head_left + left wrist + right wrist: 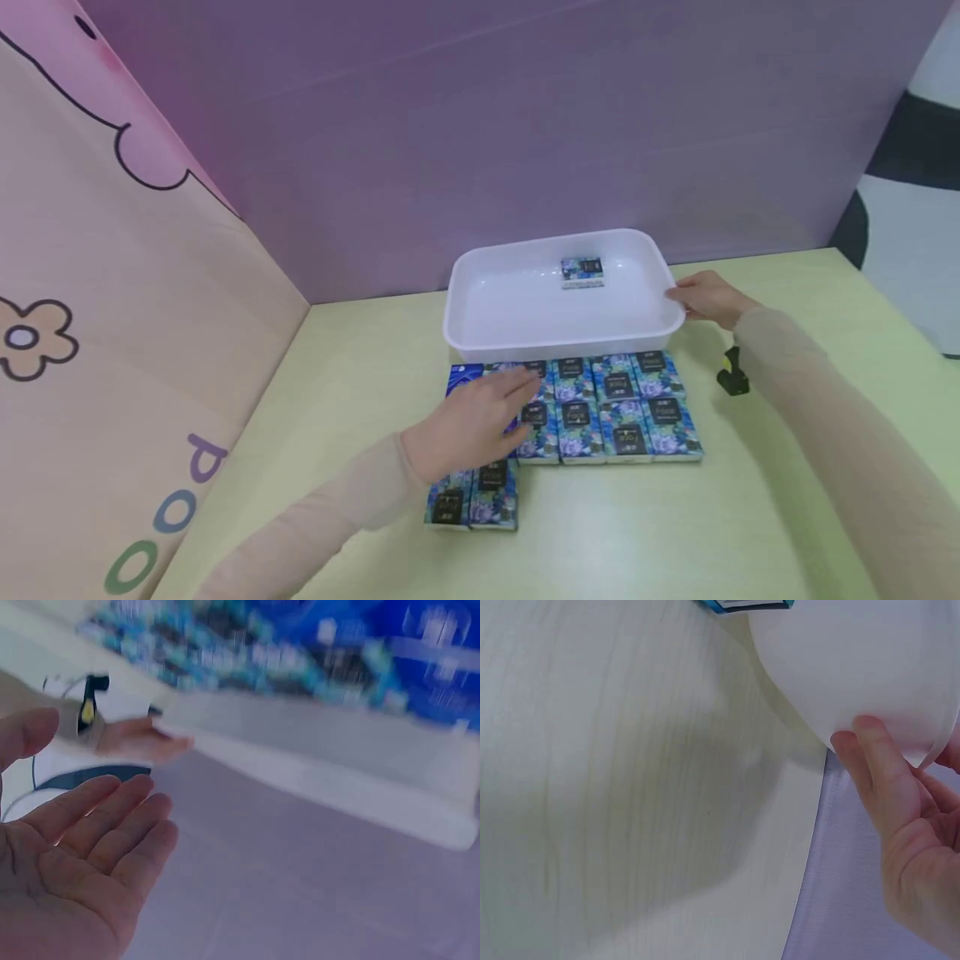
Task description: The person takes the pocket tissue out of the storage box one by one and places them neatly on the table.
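Observation:
A white plastic tray (pixel 555 321) stands against the back wall, with one floral tissue pack (pixel 582 272) lying in it. My right hand (pixel 708 298) grips the tray's right end; in the right wrist view its fingers (pixel 877 761) press the outer wall under the rim. My left hand (pixel 476 421) hovers palm down over the left part of the laid-out tissue packs (pixel 577 425), hiding some of them. In the left wrist view the left hand's fingers (pixel 124 832) are loosely extended and hold nothing. A plain blue pack (pixel 463 375) shows partly behind that hand.
Two more tissue packs (pixel 493 500) lie in front of the left end of the rows. A small black object (pixel 733 375) with a yellow part appears beside my right forearm. A purple wall (pixel 487 150) borders the table (pixel 600 542) at the back.

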`<control>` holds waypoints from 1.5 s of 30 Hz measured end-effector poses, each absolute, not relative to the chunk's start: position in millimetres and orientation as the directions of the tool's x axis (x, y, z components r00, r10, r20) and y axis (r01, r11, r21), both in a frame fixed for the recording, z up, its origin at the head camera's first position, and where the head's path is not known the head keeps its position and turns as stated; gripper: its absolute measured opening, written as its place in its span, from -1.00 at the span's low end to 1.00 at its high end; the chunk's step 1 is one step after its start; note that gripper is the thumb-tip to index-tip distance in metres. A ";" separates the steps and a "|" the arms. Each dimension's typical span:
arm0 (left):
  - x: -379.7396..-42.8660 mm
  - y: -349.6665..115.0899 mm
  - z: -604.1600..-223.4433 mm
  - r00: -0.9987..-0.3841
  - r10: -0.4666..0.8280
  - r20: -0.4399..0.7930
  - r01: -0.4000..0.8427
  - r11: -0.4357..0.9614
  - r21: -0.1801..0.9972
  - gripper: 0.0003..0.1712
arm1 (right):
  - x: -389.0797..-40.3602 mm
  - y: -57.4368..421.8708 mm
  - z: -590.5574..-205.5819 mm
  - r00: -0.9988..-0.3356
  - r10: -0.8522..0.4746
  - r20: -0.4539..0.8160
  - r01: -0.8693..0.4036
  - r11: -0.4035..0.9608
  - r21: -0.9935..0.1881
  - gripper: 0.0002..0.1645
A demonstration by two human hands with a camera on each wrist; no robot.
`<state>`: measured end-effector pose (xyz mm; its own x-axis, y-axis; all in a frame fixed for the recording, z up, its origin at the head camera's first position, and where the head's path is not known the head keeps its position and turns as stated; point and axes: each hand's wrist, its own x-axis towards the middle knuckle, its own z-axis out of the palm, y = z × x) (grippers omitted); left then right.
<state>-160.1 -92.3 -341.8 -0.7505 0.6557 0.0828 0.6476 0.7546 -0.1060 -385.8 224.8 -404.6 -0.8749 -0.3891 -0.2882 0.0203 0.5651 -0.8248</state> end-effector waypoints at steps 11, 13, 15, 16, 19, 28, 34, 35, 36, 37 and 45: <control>-290.7 -41.8 -301.2 -0.906 0.420 -0.058 0.419 0.907 0.028 -0.54 | -387.7 224.8 -404.2 -0.875 -0.396 -0.278 0.006 0.565 -0.825 -0.39; -311.2 -34.6 -302.5 -0.918 0.384 -0.098 0.381 0.923 0.049 -0.63 | -387.4 224.8 -405.5 -0.876 -0.393 -0.280 0.010 0.566 -0.824 -0.40; -328.2 -27.9 -306.2 -0.931 0.342 -0.129 0.333 0.939 0.085 -0.72 | -386.5 224.5 -406.3 -0.876 -0.390 -0.283 0.014 0.566 -0.824 -0.41; -335.2 -24.8 -308.6 -0.938 0.315 -0.147 0.301 0.947 0.111 -0.75 | -385.2 224.6 -406.3 -0.877 -0.388 -0.284 0.015 0.568 -0.823 -0.42; -355.0 -17.1 -317.7 -0.955 0.227 -0.193 0.194 0.966 0.172 -0.80 | -381.4 224.2 -405.4 -0.878 -0.388 -0.282 0.016 0.564 -0.826 -0.42; -409.2 2.9 -369.2 -0.963 0.015 -0.267 -0.042 0.978 0.207 -0.70 | -366.1 223.9 -402.3 -0.876 -0.384 -0.292 0.028 0.564 -0.825 -0.40; -404.0 10.6 -374.0 -0.963 -0.071 -0.261 -0.128 0.970 0.207 -0.73 | -355.1 222.3 -402.9 -0.876 -0.389 -0.284 0.024 0.553 -0.833 -0.41; -404.9 12.2 -375.9 -0.963 -0.080 -0.256 -0.136 0.969 0.206 -0.73 | -353.7 222.3 -402.4 -0.877 -0.387 -0.284 0.025 0.554 -0.832 -0.42; -406.1 13.4 -378.0 -0.965 -0.088 -0.248 -0.141 0.969 0.205 -0.71 | -352.6 222.1 -401.8 -0.877 -0.387 -0.284 0.026 0.552 -0.834 -0.42; -408.3 14.4 -381.4 -0.967 -0.095 -0.236 -0.145 0.968 0.204 -0.69 | -351.5 221.9 -401.0 -0.876 -0.389 -0.285 0.027 0.551 -0.834 -0.42; -424.3 21.5 -405.8 -0.974 -0.110 -0.196 -0.130 0.987 0.093 -0.52 | -342.3 219.7 -395.1 -0.872 -0.394 -0.290 0.033 0.544 -0.839 -0.44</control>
<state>-424.3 21.5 -405.8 -0.9745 -0.1099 -0.1957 -0.1300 0.9871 0.0930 -342.3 219.7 -395.1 -0.8719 -0.3944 -0.2903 0.0334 0.5435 -0.8387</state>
